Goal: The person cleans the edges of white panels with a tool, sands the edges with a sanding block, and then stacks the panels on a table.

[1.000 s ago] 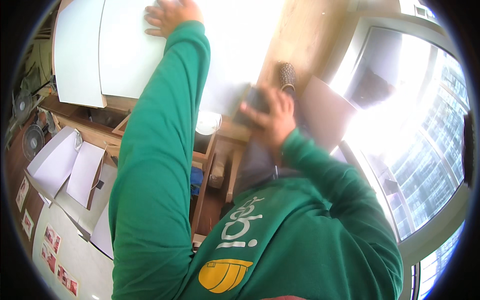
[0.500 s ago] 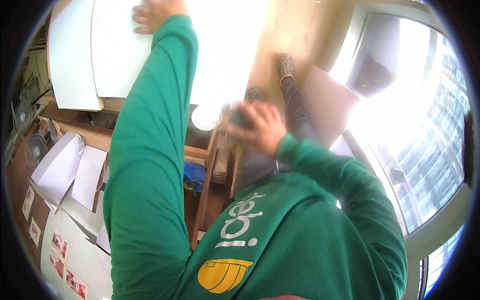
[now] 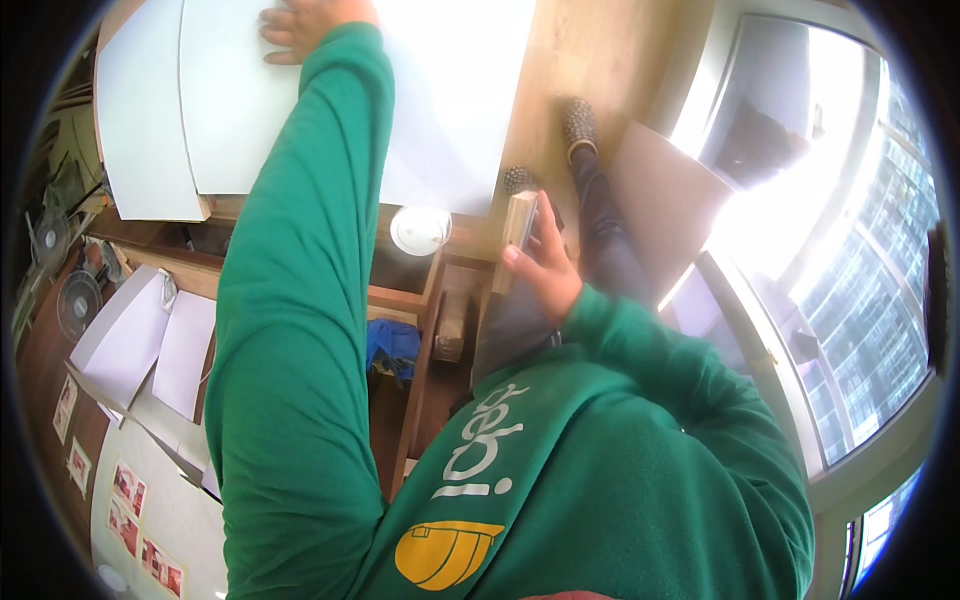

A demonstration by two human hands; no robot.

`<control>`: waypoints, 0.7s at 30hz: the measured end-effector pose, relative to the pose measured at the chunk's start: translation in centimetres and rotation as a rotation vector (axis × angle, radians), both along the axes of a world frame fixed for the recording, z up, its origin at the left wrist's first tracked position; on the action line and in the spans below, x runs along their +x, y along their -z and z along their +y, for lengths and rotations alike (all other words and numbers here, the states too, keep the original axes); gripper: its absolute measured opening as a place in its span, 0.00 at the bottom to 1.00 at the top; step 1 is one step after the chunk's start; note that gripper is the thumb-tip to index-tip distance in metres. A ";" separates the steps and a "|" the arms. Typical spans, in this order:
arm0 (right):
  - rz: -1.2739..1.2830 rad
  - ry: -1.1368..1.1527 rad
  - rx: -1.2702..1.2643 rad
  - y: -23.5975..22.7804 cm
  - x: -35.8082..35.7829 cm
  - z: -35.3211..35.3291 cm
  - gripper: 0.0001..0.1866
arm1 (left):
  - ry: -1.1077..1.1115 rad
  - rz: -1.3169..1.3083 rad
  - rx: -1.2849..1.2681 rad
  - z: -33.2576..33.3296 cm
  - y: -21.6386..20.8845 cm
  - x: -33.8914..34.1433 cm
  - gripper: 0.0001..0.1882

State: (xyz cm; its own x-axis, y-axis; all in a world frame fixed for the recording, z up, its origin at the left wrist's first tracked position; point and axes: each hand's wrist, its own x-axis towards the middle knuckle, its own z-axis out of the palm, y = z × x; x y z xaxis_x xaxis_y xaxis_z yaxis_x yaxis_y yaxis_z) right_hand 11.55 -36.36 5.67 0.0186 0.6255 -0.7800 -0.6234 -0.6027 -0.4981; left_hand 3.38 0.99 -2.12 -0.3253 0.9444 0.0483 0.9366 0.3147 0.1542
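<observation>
My left hand [image 3: 318,25] rests on a large white panel [image 3: 450,110] at the top, its fingers spread and partly cut off by the upper edge. Nothing shows in it. In my right hand [image 3: 548,265] is a small pale wooden block [image 3: 515,240] with a greyish side. My thumb lies across its near side, and the other fingers are behind it. The block is beside the panel's near right corner, apart from it.
A white round disc [image 3: 420,231] sits at the corner of open wooden compartments [image 3: 405,298], where a blue cloth [image 3: 392,345] lies. At left stand fans [image 3: 78,300] and white folded panels [image 3: 120,325]. A patterned shoe [image 3: 578,125] stands on the wooden floor, near a bright window [image 3: 860,270].
My right hand has turned, so the block's pale edge now shows instead of its dark face. It was blurred by motion before. My left hand stays almost where it was.
</observation>
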 end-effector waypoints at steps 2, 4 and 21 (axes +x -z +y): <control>-0.102 -0.003 0.091 3.2 -2.0 -1.4 0.56 | 0.007 -0.005 0.000 0.0 -0.1 0.2 0.37; -0.402 -0.110 0.166 4.3 -3.0 -1.7 0.61 | 0.009 0.000 -0.004 -0.1 -0.3 0.3 0.37; -1.089 -0.162 0.481 7.0 1.7 6.9 0.55 | 0.059 -0.107 0.048 -1.1 -1.4 1.0 0.37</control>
State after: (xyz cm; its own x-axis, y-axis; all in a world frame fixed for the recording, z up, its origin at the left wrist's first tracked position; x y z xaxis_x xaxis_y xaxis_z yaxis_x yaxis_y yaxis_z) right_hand 13.27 -29.46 -1.36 0.4171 0.9044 -0.0897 0.3302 -0.2428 -0.9122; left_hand 4.35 -0.10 -0.69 -0.2748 0.9595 0.0618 0.9307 0.2493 0.2675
